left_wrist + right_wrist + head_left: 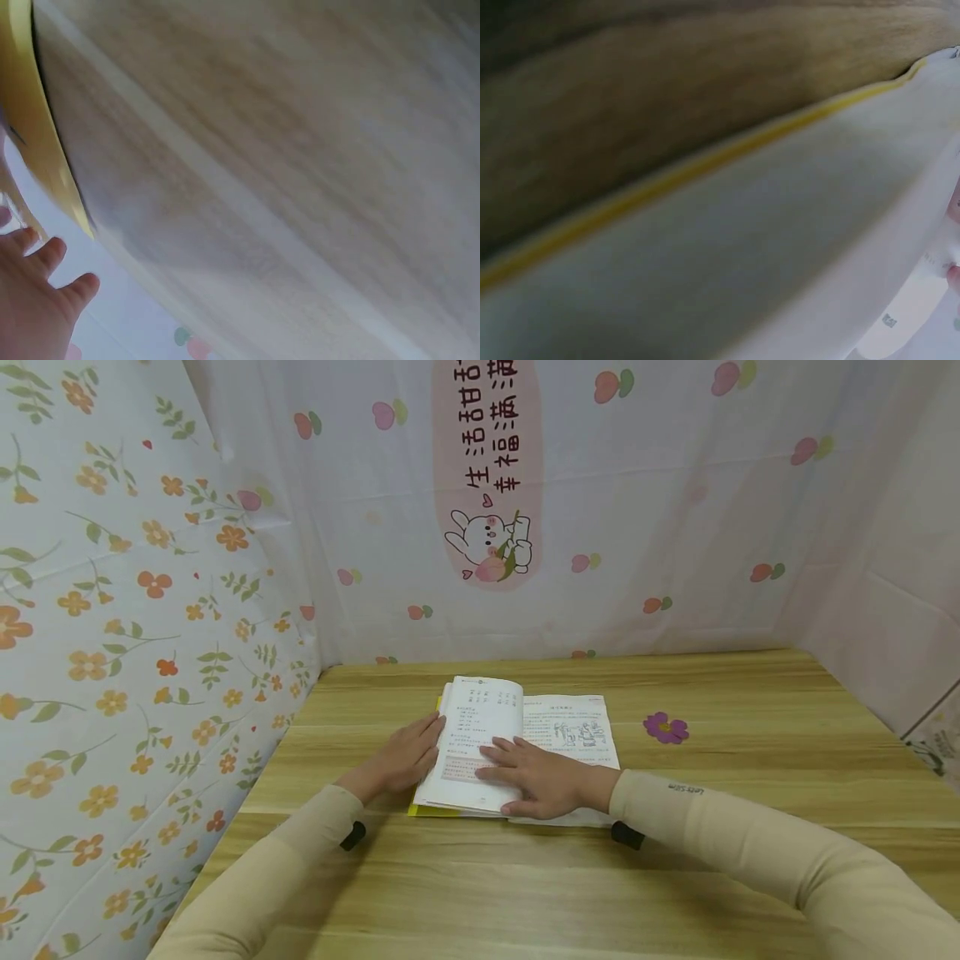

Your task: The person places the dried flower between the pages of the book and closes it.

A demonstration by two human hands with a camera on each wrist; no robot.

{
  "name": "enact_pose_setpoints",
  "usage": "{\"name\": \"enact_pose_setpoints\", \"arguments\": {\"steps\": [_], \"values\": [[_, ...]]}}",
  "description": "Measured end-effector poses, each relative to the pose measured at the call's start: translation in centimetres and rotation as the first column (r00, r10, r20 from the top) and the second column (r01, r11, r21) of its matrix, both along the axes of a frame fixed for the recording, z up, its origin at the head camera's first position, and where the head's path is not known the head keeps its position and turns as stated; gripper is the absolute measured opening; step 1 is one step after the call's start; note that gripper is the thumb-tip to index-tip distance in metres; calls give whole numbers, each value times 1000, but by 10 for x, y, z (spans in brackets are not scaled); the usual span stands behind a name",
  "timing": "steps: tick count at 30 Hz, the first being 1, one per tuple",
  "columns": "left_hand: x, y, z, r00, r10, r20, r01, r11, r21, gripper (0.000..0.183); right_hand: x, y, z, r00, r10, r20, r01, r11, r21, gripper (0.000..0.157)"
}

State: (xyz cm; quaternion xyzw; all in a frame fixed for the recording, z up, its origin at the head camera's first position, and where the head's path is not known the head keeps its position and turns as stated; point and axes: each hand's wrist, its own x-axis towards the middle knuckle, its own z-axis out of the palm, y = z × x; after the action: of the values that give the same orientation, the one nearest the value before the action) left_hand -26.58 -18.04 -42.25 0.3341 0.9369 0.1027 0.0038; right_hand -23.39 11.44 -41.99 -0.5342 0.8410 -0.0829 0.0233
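An open book [480, 714] with printed white pages lies on the table, its yellow cover [435, 812] showing along the lower left edge. My right hand [543, 778] rests on it with fingers spread over the lower part of the left page, across the fold. Along the book's left edge lies my left hand [405, 756], its fingertips right at the pages. In the left wrist view, fingers [52, 255] extend near the bent yellow cover [45, 150]. The right wrist view shows a white page [705, 255] close up, with a yellow cover edge [705, 163] against the wood.
A purple flower [665, 728] with a yellow centre lies on the wooden table [480, 885], right of the book. Patterned curtains [637, 510] hang behind the table and along both sides. A dark band sits under each wrist.
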Motion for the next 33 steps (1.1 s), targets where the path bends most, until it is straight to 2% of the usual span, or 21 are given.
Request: {"name": "enact_pose_setpoints", "arguments": {"steps": [3, 5, 7, 10, 15, 18, 24, 28, 33], "values": [[0, 2, 3, 999, 20, -34, -18, 998, 59, 55, 0, -1, -2, 1000, -7, -2, 7, 1000, 7, 64], [0, 5, 5, 998, 23, -63, -19, 998, 67, 55, 0, -1, -3, 1000, -10, -3, 10, 1000, 11, 65], [-1, 9, 6, 997, 12, -76, -8, 999, 51, 57, 0, -2, -3, 1000, -9, -4, 9, 1000, 12, 64], [-3, 14, 5, 996, -34, -88, 32, 999, -21, 64, 1, -4, -2, 1000, -11, 0, 11, 1000, 27, 64], [-3, 21, 0, 993, -106, -53, 96, 982, -163, 73, 4, -10, 2, 1000, -15, 22, 14, 998, 65, 61], [-2, 24, -3, 994, -111, -11, 106, 970, -221, 78, 4, -13, 3, 999, -20, 25, 18, 996, 82, 59], [0, 25, -6, 995, -94, 11, 94, 958, -271, 81, 3, -17, 2, 999, -41, 0, 40, 993, 112, 57], [0, 26, -6, 996, -91, 22, 94, 960, -265, 79, 3, -17, 5, 998, -57, 7, 55, 990, 132, 56], [0, 26, -6, 996, -83, 39, 90, 960, -265, 81, 3, -10, 13, 997, -76, 26, 73, 990, 118, 62]]}}
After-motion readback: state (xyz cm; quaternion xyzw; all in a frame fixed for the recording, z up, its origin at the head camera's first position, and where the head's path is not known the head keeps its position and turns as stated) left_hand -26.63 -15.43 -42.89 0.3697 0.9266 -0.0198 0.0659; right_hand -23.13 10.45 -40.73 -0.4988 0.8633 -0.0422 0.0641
